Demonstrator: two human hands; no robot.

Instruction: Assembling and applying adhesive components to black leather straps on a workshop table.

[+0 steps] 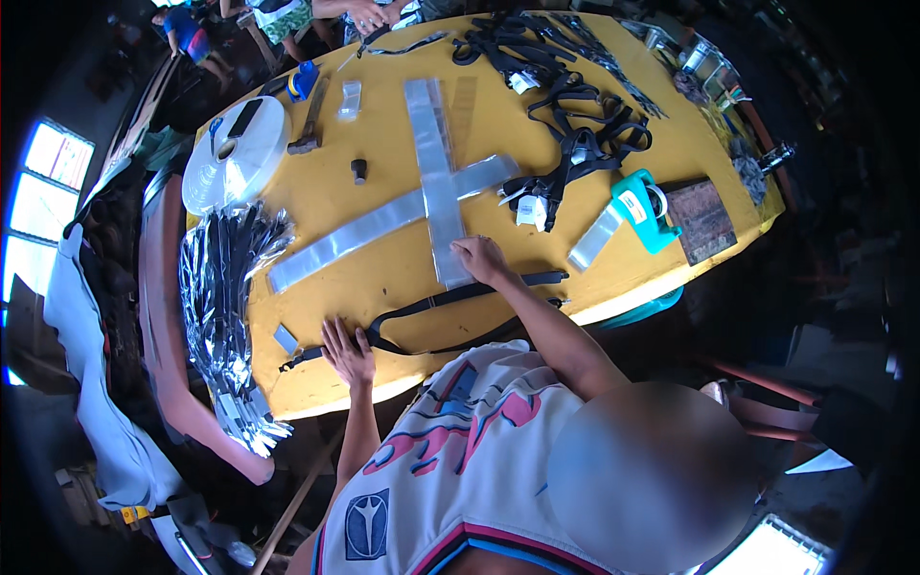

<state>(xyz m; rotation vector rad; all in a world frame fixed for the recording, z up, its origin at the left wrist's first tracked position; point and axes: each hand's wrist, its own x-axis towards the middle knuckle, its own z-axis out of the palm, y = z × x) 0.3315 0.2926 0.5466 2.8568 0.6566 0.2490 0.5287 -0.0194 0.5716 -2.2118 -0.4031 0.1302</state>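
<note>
On the yellow counter (321, 203), the biggest things by the hands are two crossed clear plastic sleeves (440, 206), lying straight ahead of the right hand (479, 261). They look light, thin and slippery, likely to slide on each other and crease; a flat pinch at the end edge should suit them best. The long black strap (431, 301) lies between the left hand (347, 353) and the right forearm, which passes over it. It is probably light, soft and limp, so it would sag unless held near both ends; the stiffer buckle (286, 368) seems a firm place to grip.

The upper sleeve's long axis runs away from the right hand, leaning slightly left; the other slants across it, its lower end ahead and left of the left hand. The strap stretches from the left hand rightward and slightly away, its buckle end pointing left.

The left hand is palm down over the strap, fingers somewhat spread. The right hand is curled on the upper sleeve's near end; whether it pinches the edge, I cannot tell.
</note>
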